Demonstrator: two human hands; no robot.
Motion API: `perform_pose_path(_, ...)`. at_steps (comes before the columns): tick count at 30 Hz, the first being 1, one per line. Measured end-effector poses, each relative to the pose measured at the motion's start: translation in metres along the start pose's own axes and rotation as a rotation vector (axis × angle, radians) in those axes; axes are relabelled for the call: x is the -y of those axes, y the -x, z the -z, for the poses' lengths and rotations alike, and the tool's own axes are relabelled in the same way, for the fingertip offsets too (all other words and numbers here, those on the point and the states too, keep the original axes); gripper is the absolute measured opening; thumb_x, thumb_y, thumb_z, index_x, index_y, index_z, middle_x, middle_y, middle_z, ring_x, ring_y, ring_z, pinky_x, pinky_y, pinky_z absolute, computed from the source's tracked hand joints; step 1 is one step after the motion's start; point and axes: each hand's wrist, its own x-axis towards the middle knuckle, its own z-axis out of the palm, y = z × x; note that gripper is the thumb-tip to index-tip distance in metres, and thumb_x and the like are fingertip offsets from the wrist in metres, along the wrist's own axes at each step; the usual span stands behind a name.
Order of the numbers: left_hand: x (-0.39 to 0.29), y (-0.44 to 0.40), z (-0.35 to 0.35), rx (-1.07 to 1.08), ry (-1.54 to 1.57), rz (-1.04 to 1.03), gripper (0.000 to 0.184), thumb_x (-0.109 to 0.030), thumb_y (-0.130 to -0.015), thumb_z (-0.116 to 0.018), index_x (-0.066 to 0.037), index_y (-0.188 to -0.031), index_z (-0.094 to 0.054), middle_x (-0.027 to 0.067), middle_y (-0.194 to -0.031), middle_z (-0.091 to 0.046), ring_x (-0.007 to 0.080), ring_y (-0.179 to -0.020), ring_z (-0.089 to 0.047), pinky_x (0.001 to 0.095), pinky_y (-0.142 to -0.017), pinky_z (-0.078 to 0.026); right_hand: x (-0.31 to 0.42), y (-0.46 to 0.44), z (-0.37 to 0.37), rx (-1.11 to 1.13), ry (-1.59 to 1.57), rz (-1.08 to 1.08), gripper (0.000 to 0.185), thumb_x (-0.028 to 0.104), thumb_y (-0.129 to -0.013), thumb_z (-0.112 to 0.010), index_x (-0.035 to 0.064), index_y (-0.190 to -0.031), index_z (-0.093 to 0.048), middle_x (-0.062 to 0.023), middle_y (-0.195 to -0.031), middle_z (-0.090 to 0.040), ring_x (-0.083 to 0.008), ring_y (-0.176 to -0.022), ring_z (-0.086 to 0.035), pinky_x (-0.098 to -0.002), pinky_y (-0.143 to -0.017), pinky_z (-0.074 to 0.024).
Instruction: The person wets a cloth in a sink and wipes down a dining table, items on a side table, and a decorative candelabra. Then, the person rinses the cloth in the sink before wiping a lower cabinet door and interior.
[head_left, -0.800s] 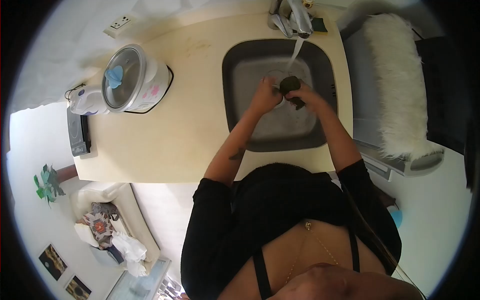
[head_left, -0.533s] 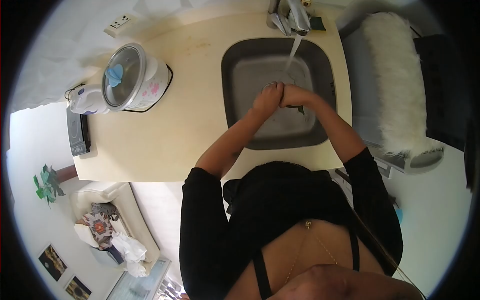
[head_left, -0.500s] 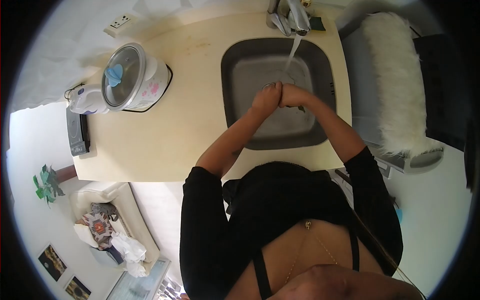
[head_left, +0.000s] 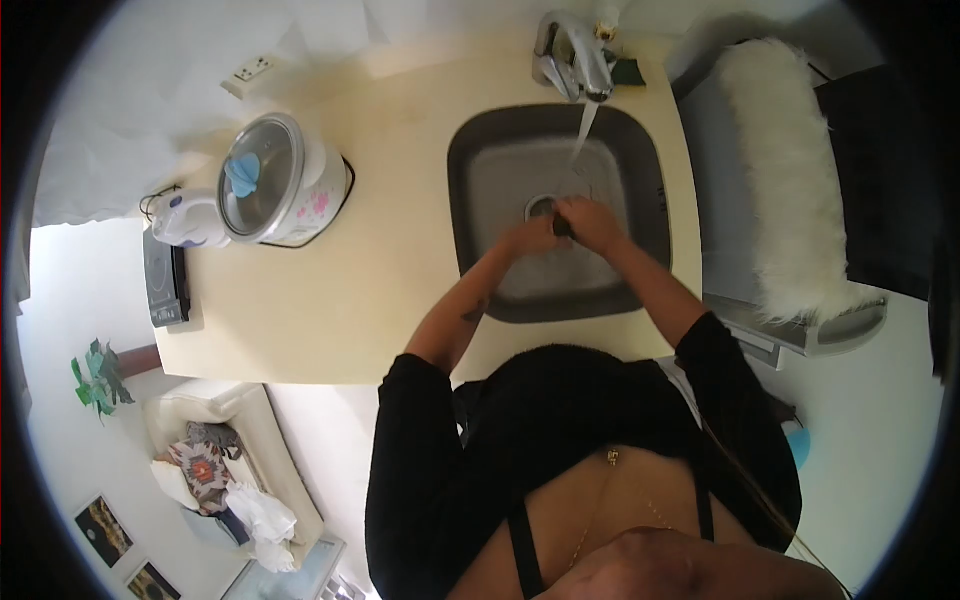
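Observation:
Over the grey sink [head_left: 560,309], my left hand [head_left: 535,235] and my right hand [head_left: 590,222] meet around a dark green, cloth-like thing [head_left: 563,225]. Only a small piece of it shows between my hands. Both hands have their fingers closed on it. Beyond them, water runs from the silver faucet [head_left: 590,75] into the basin. The round drain [head_left: 540,207] shows just past my left hand.
A rice cooker [head_left: 315,200] with a glass lid stands on the counter [head_left: 400,300] at the left, beside a white appliance [head_left: 190,218] and a black cooktop [head_left: 165,280]. A dark green pad [head_left: 628,72] lies by the faucet. White fur [head_left: 790,180] covers something right of the sink.
The dark green thing, first spread between my hands, is now mostly hidden in them. My hands have come together and turned, with the right now farther forward. The view has tilted slightly.

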Motion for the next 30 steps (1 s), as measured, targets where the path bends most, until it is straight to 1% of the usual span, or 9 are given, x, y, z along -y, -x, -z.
perform_pose_path(3, 0.009, -0.009, 0.016, 0.105, 0.206, 0.141, 0.056, -0.035, -0.078, -0.063, 0.003, -0.117, -0.051, 0.0158, -0.109, -0.060, 0.0261, -0.100, -0.056, 0.0363, -0.088, -0.042, 0.000, 0.019, -0.005, -0.041, -0.073, -0.172, 0.023, 0.014, -0.068, -0.068, 0.0021, -0.081, -0.053, -0.0149, -0.085, -0.060, -0.0330, -0.082, -0.058, -0.0416, -0.072, -0.0453)
perform_pose_path(7, 0.000, -0.065, 0.083, -0.599, 0.327, -0.137, 0.075, -0.069, -0.075, -0.051, 0.000, -0.103, -0.061, 0.0173, -0.096, -0.062, 0.0268, -0.095, -0.057, 0.0369, -0.084, -0.042, -0.022, 0.056, -0.019, 0.004, -0.234, -0.453, 0.033, 0.014, -0.064, -0.070, 0.0016, -0.093, -0.061, -0.0160, -0.086, -0.062, -0.0337, -0.081, -0.059, -0.0395, -0.076, -0.0465)
perform_pose_path(11, -0.034, -0.107, 0.124, -0.420, 0.270, 0.029, 0.079, -0.075, -0.074, -0.043, -0.001, -0.090, -0.066, 0.0130, -0.084, -0.062, 0.0258, -0.085, -0.056, 0.0357, -0.080, -0.043, -0.010, 0.067, 0.024, 0.244, -0.541, -0.845, 0.049, 0.015, -0.060, -0.072, 0.0016, -0.105, -0.059, -0.0145, -0.094, -0.064, -0.0242, -0.084, -0.062, -0.0369, -0.073, -0.0473)
perform_pose_path(14, -0.039, -0.120, 0.121, -0.292, 0.253, 0.057, 0.082, -0.078, -0.075, -0.036, -0.002, -0.087, -0.065, 0.0143, -0.087, -0.062, 0.0269, -0.087, -0.057, 0.0360, -0.081, -0.042, -0.014, 0.073, 0.024, 0.223, -0.559, -0.866, 0.048, 0.012, -0.060, -0.071, 0.0006, -0.105, -0.059, -0.0118, -0.085, -0.064, -0.0194, -0.073, -0.061, -0.0342, -0.067, -0.0476)
perform_pose_path(18, -0.024, -0.123, 0.105, -0.361, -0.048, 0.141, 0.069, -0.066, -0.082, -0.038, -0.006, -0.108, -0.060, 0.0233, -0.119, -0.052, 0.0379, -0.117, -0.044, 0.0437, -0.094, -0.038, -0.006, 0.069, 0.026, 0.142, -0.737, -0.880, 0.041, 0.010, -0.062, -0.071, -0.0021, -0.100, -0.059, -0.0095, -0.077, -0.062, -0.0163, -0.063, -0.058, -0.0314, -0.060, -0.0469)
perform_pose_path(22, -0.035, -0.076, 0.062, -0.603, -0.162, -0.031, 0.065, -0.022, -0.081, -0.058, -0.008, -0.137, -0.030, 0.0219, -0.132, -0.041, 0.0388, -0.124, -0.035, 0.0468, -0.099, -0.033, -0.001, 0.052, 0.035, 0.286, -1.018, -1.066, 0.024, 0.004, -0.066, -0.068, -0.0018, -0.087, -0.059, -0.0080, -0.069, -0.060, -0.0156, -0.057, -0.055, -0.0297, -0.056, -0.0455)
perform_pose_path(24, -0.029, -0.030, 0.025, -0.421, -0.398, -0.302, 0.073, -0.005, -0.071, -0.058, -0.003, -0.137, -0.028, 0.0237, -0.136, -0.035, 0.0394, -0.125, -0.034, 0.0436, -0.103, -0.030, -0.003, 0.043, 0.036, 0.287, -1.117, -1.071, 0.019, 0.003, -0.067, -0.067, -0.0011, -0.084, -0.059, -0.0076, -0.066, -0.059, -0.0152, -0.056, -0.055, -0.0291, -0.054, -0.0450)
perform_pose_path(28, -0.032, 0.033, -0.033, -0.139, -0.021, -0.362, 0.064, 0.003, -0.070, -0.052, -0.004, -0.131, -0.038, 0.0213, -0.130, -0.042, 0.0345, -0.121, -0.042, 0.0390, -0.102, -0.032, 0.017, 0.038, 0.025, 0.350, -1.270, -0.850, 0.022, -0.001, -0.069, -0.066, 0.0011, -0.090, -0.058, -0.0070, -0.075, -0.059, -0.0174, -0.066, -0.058, -0.0296, -0.057, -0.0490)
perform_pose_path(30, -0.034, 0.040, -0.037, -0.331, 0.285, -0.305, 0.054, 0.005, -0.073, -0.046, -0.003, -0.126, -0.043, 0.0183, -0.122, -0.049, 0.0290, -0.115, -0.047, 0.0349, -0.099, -0.034, 0.028, 0.041, 0.024, 0.247, -1.422, -0.696, 0.027, -0.002, -0.070, -0.064, 0.0032, -0.096, -0.057, -0.0067, -0.084, -0.059, -0.0180, -0.074, -0.060, -0.0297, -0.059, -0.0513)
